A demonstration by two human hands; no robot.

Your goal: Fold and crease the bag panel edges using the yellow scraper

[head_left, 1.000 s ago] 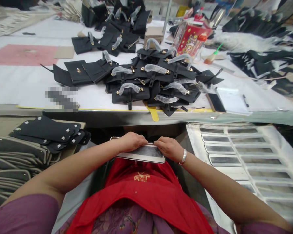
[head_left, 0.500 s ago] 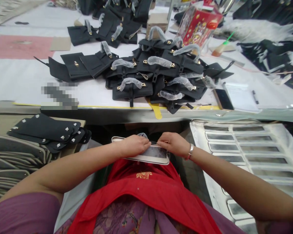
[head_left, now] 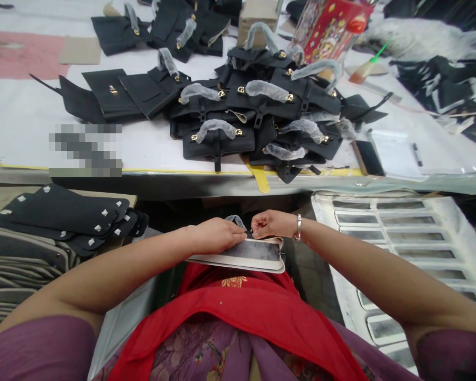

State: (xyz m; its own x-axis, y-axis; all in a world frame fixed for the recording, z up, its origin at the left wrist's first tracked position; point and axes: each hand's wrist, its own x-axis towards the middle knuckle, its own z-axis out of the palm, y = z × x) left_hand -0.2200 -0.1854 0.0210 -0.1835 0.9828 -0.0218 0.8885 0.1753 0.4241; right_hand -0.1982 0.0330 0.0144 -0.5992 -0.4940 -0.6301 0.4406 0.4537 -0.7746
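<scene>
A handbag piece [head_left: 257, 258] with a pale rim and a dark grey middle lies over my lap, tilted toward me. My left hand [head_left: 218, 236] grips it across its left part, fingers together and covering much of that side. Just behind its far edge, a plastic-wrapped handle [head_left: 235, 218] partly shows. Close to the left fingertips, my right hand [head_left: 267, 224] is curled in a pinch at the piece's far edge. What sits between those right fingertips is too small to make out.
Black handbags [head_left: 218, 143] with wrapped handles crowd the table ahead. To the left are stacked black panels [head_left: 71, 209]; to the right, a white sheet [head_left: 321, 211] bears rows of pale-rimmed dark pieces. A phone [head_left: 368, 157] and notepad [head_left: 396, 153] lie near the table edge.
My right hand has moved slightly left and up, closer to the left fingertips, its fingers more curled. The handbag piece has shifted a little to the right, showing more of its right end.
</scene>
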